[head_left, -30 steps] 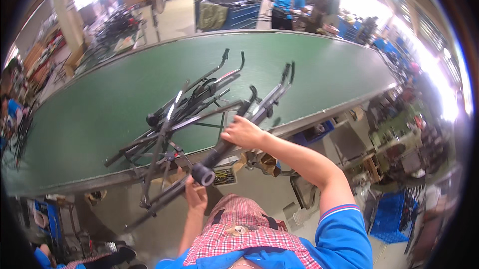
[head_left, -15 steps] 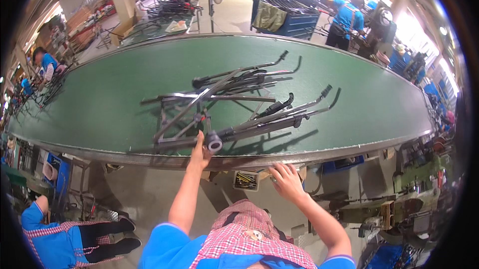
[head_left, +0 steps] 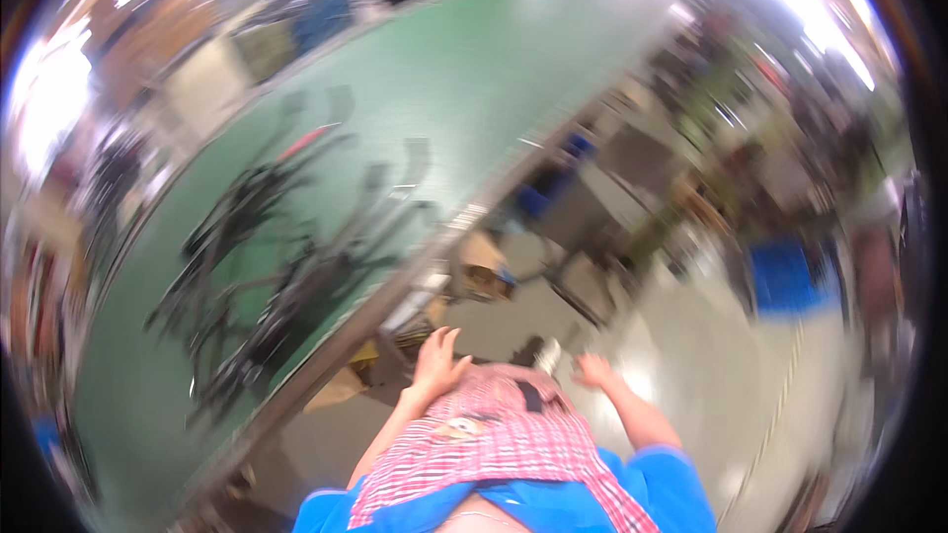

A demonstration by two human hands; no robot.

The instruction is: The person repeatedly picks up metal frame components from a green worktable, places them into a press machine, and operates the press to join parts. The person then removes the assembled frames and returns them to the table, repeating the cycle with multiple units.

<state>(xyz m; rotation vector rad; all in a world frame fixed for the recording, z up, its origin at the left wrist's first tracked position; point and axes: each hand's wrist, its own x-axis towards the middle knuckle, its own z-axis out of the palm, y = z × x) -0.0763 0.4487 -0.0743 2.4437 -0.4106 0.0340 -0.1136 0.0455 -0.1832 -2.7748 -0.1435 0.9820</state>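
Up and to the left of my hands, on the long green counter (head_left: 474, 88), lies the tangle of dark metal frames (head_left: 276, 276), well apart from both of my hands. The picture is smeared with blur, so I cannot make out single tubes cleanly, but the bundle's long axis runs along the counter, from its lower left end up toward the upper right, much the same way as the counter's metal edge (head_left: 395, 286) that passes between me and the frames. A thin red piece (head_left: 306, 143) shows at the far side of the bundle. My left hand (head_left: 434, 363) is the nearer of the two: it hangs just past the counter's edge, on my side of it, over the floor (head_left: 691, 385), fingers spread and pointing up toward the frames, holding nothing. My right hand (head_left: 595, 371) sits farther off to the right, low beside my checked apron (head_left: 494, 444), loosely opened and likewise empty, with the forearm angled out from my blue sleeve (head_left: 671, 489). Neither hand touches the counter or the frames. Brown boxes (head_left: 479, 266) sit under the counter's edge, just above my left hand.
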